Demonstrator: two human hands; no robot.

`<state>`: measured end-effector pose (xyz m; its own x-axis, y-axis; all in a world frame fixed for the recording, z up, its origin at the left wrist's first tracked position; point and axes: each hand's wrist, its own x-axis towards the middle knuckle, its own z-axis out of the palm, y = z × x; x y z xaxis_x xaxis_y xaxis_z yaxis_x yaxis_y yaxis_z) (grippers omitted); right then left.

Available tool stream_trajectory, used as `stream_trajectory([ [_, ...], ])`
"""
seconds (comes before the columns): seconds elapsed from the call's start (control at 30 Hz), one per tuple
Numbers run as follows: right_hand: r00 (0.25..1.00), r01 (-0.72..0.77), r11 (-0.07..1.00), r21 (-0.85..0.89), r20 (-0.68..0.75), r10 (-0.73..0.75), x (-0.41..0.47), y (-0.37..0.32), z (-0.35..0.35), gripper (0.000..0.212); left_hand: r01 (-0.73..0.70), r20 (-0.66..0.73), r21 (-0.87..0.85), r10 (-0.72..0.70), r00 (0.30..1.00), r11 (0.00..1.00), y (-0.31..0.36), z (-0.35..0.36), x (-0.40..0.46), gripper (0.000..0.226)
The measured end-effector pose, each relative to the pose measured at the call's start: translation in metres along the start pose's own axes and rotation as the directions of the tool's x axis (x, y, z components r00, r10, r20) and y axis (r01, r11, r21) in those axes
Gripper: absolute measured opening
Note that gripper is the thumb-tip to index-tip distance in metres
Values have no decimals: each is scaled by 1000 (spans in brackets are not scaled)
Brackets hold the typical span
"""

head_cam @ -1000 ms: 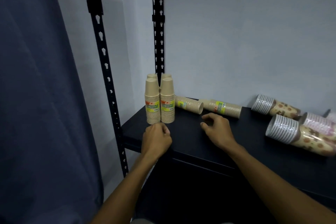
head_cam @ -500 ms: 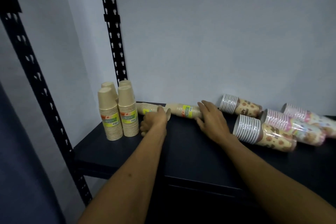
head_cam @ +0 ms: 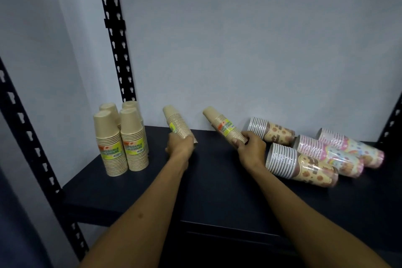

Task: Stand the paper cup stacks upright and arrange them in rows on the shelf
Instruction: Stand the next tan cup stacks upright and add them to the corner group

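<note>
on the dark shelf (head_cam: 152,189), right of four upright brown stacks (head_cam: 121,139), each hand grips a tilted brown stack, left hand (head_cam: 180,148) one (head_cam: 177,123), right hand (head_cam: 252,148) another (head_cam: 225,126); best tip both rim-down squarely beside the row.

free: shelf (head_cam: 217,191) front | blocked: upright stacks (head_cam: 121,143) left, lying printed stacks (head_cam: 304,163) right

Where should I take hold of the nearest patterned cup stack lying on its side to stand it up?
Take the nearest patterned stack around its middle, from above. It lies on its side on the shelf, rims pointing left, with another stack close behind it.
</note>
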<state>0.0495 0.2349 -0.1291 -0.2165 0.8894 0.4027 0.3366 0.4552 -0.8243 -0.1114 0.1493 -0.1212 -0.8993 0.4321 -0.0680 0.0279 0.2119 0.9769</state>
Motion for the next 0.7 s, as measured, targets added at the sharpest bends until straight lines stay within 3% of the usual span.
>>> stream_trajectory([
  [0.13,997,-83,994,69,5,83,-2,0,-5,30,-235,-16,114,238,971,965,-15,-1,-17,66],
  [0.23,999,-16,1000,20,52,15,-10,1,-6,27,-332,51,249,330,942,910,-22,0,-23,63],
  [0.37,994,62,995,-83,99,-54,-18,5,-11,30,-350,91,289,339,937,891,-21,0,-27,55],
  [0.47,985,54,994,-90,169,-38,-19,6,-12,45,-343,110,240,326,939,908,-19,-3,-31,55],
  [0.7,970,16,999,-50,242,-4,-20,4,-12,52,-401,275,263,330,903,878,-20,-16,-33,65],
])
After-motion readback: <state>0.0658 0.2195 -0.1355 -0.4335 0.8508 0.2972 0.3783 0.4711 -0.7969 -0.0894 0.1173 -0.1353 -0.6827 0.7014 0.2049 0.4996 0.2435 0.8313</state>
